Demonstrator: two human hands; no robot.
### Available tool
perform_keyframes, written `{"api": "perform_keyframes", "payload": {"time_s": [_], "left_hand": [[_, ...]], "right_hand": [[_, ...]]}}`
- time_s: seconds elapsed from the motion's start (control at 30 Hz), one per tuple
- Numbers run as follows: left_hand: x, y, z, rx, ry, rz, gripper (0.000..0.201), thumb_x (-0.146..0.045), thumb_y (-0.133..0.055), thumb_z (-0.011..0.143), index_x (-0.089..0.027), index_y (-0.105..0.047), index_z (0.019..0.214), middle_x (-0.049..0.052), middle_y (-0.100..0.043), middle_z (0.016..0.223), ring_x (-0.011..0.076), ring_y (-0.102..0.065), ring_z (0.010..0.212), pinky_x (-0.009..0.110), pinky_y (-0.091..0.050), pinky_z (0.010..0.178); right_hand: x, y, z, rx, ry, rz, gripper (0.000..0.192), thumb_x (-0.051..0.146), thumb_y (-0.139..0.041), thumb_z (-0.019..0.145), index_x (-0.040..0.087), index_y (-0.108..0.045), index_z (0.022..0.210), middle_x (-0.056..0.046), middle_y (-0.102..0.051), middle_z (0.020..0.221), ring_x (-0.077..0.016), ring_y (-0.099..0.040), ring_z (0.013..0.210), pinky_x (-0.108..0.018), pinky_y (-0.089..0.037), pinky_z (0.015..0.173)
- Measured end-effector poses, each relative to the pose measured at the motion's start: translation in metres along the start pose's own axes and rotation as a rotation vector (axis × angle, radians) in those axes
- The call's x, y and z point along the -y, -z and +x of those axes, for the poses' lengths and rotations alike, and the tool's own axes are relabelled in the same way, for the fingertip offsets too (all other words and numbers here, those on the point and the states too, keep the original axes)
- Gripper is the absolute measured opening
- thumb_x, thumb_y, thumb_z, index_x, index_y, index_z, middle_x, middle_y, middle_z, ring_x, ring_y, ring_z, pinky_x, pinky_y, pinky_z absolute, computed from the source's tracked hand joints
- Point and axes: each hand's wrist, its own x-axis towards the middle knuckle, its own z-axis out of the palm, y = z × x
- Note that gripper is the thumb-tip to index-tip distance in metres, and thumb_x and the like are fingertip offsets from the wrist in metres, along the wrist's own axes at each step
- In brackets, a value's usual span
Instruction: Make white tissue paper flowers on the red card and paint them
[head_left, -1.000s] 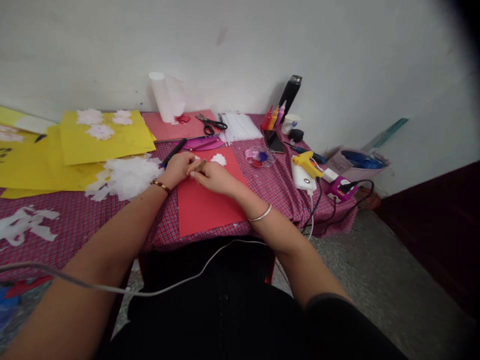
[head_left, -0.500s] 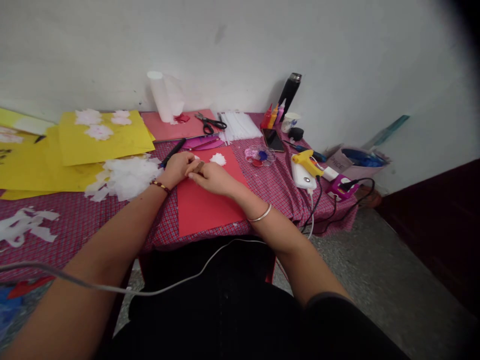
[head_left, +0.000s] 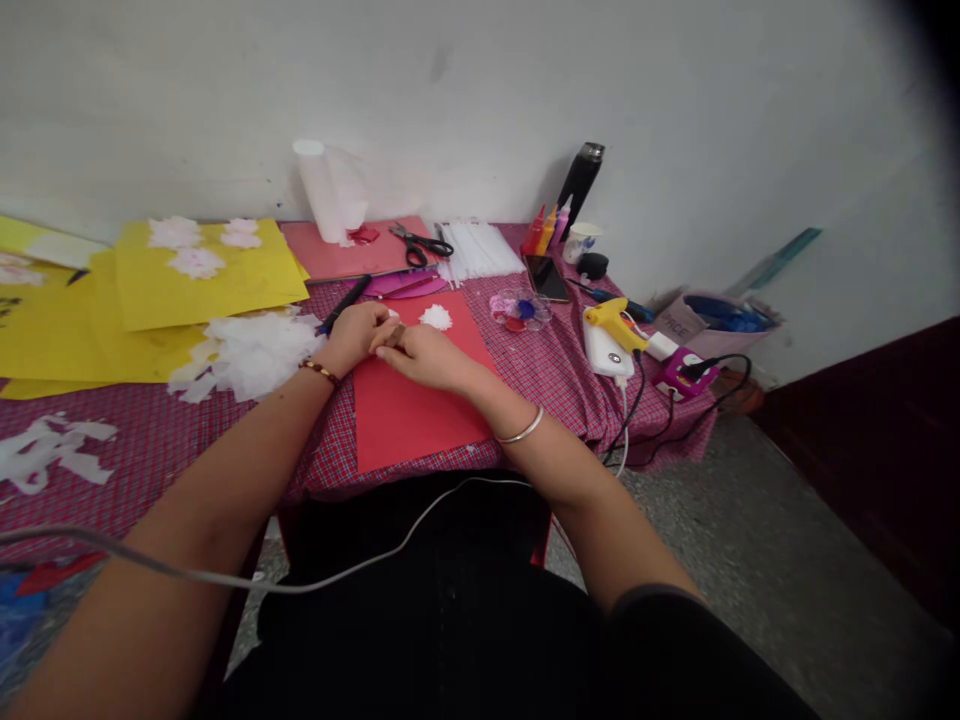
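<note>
Over the upper left part of a red sheet of paper (head_left: 420, 420), my two hands meet with their fingertips together. My left hand (head_left: 355, 338) is closed, its thumb and fingers pinched. My right hand (head_left: 424, 356), with a brown band round one finger, is closed against it. A bit of white paper (head_left: 393, 314) peeks out between the fingers; most of it is hidden. Just beyond my right hand, a small crumpled white paper flower (head_left: 436, 318) rests on the red sheet. To the left of my left hand lies a heap of white tissue paper strips (head_left: 251, 355).
Yellow sheets (head_left: 150, 300) carry pinkish paper flowers at left. Behind are a white roll (head_left: 319, 190), black-handled scissors (head_left: 420, 246) and white sticks (head_left: 480, 250). Rightward are a paint palette (head_left: 519, 310), phone (head_left: 546, 278), yellow glue gun (head_left: 616, 322) and cables. A cord (head_left: 337, 580) crosses my lap.
</note>
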Motion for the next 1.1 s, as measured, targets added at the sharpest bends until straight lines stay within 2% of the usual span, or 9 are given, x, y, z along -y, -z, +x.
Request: {"api": "perform_keyframes", "payload": {"time_s": [0.33,0.53,0.73,1.1], "left_hand": [[-0.0045,0.0024,-0.001,-0.004,0.021,-0.003,0.041,-0.047,-0.04,0.088,-0.019,-0.062,0.065,0.005,-0.058,0.06,0.0197,-0.048,0.059,0.033,-0.03,0.058],[-0.0069,0.0044,-0.002,0.019,0.038,0.015,0.039,-0.044,-0.04,0.088,-0.017,-0.064,0.07,0.006,-0.061,0.066,0.0191,-0.05,0.063,0.031,-0.031,0.061],[-0.0084,0.0046,-0.0017,0.011,0.033,0.019,0.038,-0.043,-0.04,0.088,-0.018,-0.059,0.065,0.004,-0.058,0.063,0.0181,-0.049,0.061,0.031,-0.03,0.059],[-0.0103,0.0063,-0.0022,0.008,0.037,0.014,0.037,-0.04,-0.042,0.087,-0.018,-0.059,0.063,0.004,-0.058,0.062,0.0178,-0.049,0.06,0.031,-0.029,0.059]], "right_hand": [[0.0006,0.0002,-0.0008,0.005,0.001,0.017,0.028,0.028,-0.047,0.099,0.011,-0.068,0.094,-0.008,-0.067,0.082,-0.0143,-0.053,0.068,-0.028,-0.035,0.066],[0.0015,0.0023,-0.0014,0.035,0.012,-0.004,0.028,0.026,-0.046,0.099,0.009,-0.068,0.1,-0.01,-0.069,0.089,-0.0145,-0.056,0.071,-0.028,-0.036,0.068],[0.0007,0.0008,-0.0012,0.042,0.012,-0.019,0.029,0.027,-0.045,0.099,0.009,-0.068,0.1,-0.012,-0.07,0.093,-0.0161,-0.06,0.078,-0.028,-0.039,0.073],[-0.0009,-0.0009,-0.0007,0.039,0.033,0.044,0.027,0.023,-0.047,0.098,0.011,-0.07,0.102,-0.013,-0.072,0.101,-0.0178,-0.064,0.088,-0.031,-0.043,0.084]]}}
